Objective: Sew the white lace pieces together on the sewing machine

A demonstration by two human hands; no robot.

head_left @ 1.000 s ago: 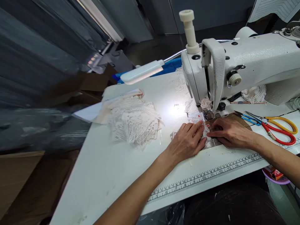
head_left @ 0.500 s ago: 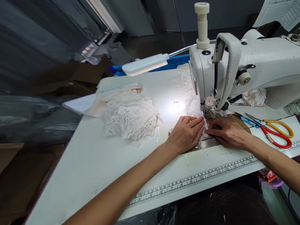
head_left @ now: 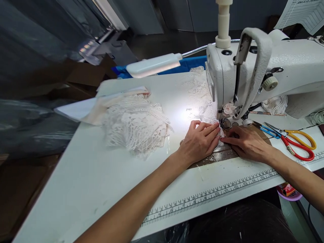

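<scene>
A strip of white lace (head_left: 220, 139) runs up to the presser foot of the white sewing machine (head_left: 215, 81). My left hand (head_left: 199, 140) lies over the lace just left of the foot, fingers stretched out and pressing down. On the other side, my right hand (head_left: 244, 143) has its fingers bent, with the index fingertip at the lace edge. Its grip on the lace is partly hidden. Behind the needle, more sewn lace (head_left: 201, 91) spreads over the table. A fabric rose (head_left: 229, 108) sits on the machine's head.
A pile of lace pieces (head_left: 138, 121) lies on the white table (head_left: 101, 179) at left. Scissors with red handles (head_left: 297, 148) and yellow-handled scissors (head_left: 303, 137) rest at right. A lamp (head_left: 154, 65) hangs behind, and a printed ruler (head_left: 207, 199) follows the front edge.
The lace strip between my hands has moved up toward the needle, and less of it shows in front. Both hands stay close to the foot. The camera view has shifted slightly.
</scene>
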